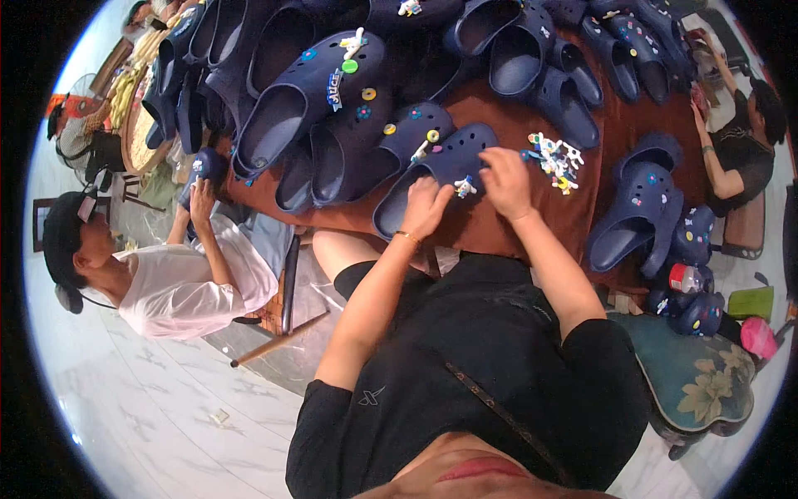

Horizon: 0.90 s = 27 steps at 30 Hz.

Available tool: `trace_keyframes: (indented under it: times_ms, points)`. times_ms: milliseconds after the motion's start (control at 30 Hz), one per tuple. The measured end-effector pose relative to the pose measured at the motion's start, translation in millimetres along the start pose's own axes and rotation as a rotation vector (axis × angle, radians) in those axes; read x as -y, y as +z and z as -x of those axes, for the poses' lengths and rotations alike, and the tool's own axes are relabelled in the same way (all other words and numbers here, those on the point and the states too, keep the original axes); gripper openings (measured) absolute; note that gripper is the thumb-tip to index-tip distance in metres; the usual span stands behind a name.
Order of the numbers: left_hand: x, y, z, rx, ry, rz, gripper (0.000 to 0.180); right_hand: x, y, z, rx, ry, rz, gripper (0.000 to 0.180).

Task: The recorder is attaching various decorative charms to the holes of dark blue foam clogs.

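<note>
A dark blue clog [462, 158] lies on the brown cloth in front of me, toe pointing away to the right. My left hand [426, 208] is closed on its near part, thumb toward a small white figure charm [465, 186] on the clog. Beside the toe, my right hand [505, 185] has bent fingers, with a gap between thumb and index finger; no object shows in it. Just right of that hand is a loose pile of white, yellow and blue charms [555, 160]. Another clog with charms [418, 133] rests against the far side of mine.
Many dark blue clogs [287, 91] are heaped on the brown-covered table [515, 224]. More clogs [644, 204] stand at the right edge, above a patterned stool [665, 353]. A person in white [191, 283] holds a clog at left; another person [736, 158] sits far right.
</note>
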State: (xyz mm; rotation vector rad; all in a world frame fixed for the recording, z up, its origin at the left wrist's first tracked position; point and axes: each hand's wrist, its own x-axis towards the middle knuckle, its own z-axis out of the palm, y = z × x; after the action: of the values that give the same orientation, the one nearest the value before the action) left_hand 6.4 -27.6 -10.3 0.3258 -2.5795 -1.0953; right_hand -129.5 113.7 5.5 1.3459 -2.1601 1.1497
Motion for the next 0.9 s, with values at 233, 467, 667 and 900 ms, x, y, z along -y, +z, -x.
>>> trace_keyframes:
  times_ms: [233,467,667,900]
  points:
    - [9,1,2,0.053,-0.028,0.033,0.034,44,32,27,-0.027,0.015,-0.114,0.024]
    - [5,-2,-1,-0.016,0.048,0.006,0.029,38,10,19,0.153,-0.018,-0.174,0.021]
    - [2,-2,-2,-0.047,0.052,0.028,0.029,28,10,44,0.286,0.015,-0.183,0.013]
    - [-15,6,13,0.066,-0.135,0.295,0.039,-30,-28,15,0.041,0.456,0.182,0.011]
